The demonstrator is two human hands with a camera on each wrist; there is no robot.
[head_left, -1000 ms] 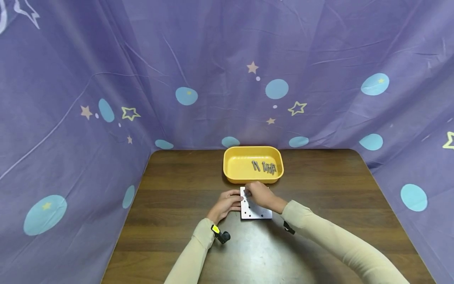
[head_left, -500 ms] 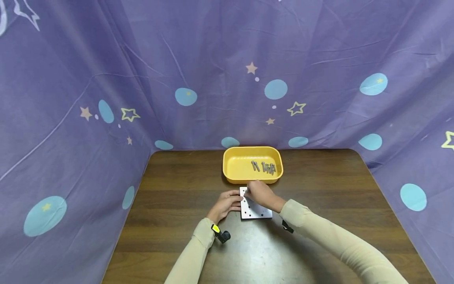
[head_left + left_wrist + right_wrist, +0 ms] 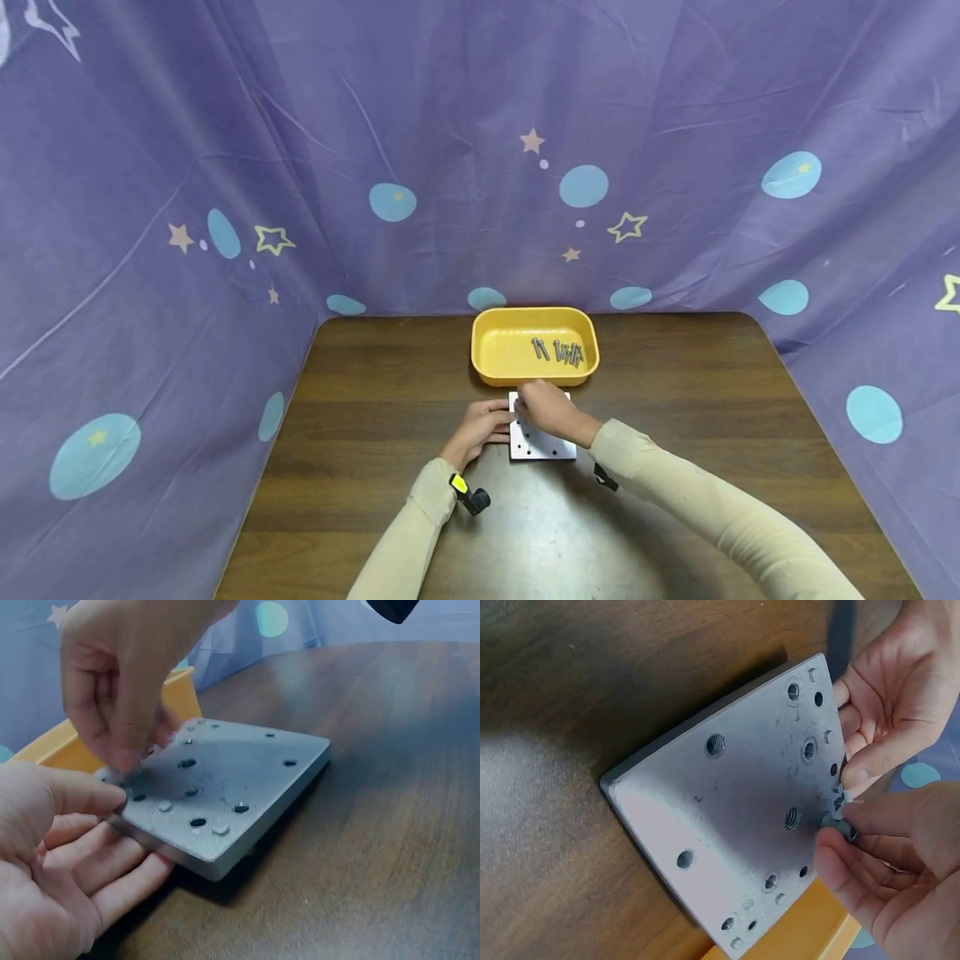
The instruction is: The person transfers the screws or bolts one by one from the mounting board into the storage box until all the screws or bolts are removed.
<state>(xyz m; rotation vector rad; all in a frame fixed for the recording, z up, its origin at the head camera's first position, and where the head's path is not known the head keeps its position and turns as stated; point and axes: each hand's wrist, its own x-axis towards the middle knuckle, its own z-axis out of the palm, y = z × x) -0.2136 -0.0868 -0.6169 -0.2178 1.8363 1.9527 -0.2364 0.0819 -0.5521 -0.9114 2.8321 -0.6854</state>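
Observation:
A silvery metal plate (image 3: 542,448) with several drilled holes lies on the table, its near edge raised slightly in the left wrist view. My left hand (image 3: 474,429) grips the plate's left edge, thumb on top and other fingers against the side and underneath. Between thumb and index finger, my right hand (image 3: 553,410) pinches a small bolt (image 3: 843,828) at the plate's far-left part. In the right wrist view the bolt is close to the plate's edge; whether its tip sits in a hole is hidden.
Just behind the plate stands a yellow bin (image 3: 498,358) with several bolts (image 3: 567,353) lying at its right side. The wooden table (image 3: 375,433) is bordered by a purple patterned curtain (image 3: 465,242) at the back and sides.
My right hand shifted slightly right and away from the plate's corner hole, then came back left over it. My left hand keeps its hold on the plate. The bolts in the bin stay put.

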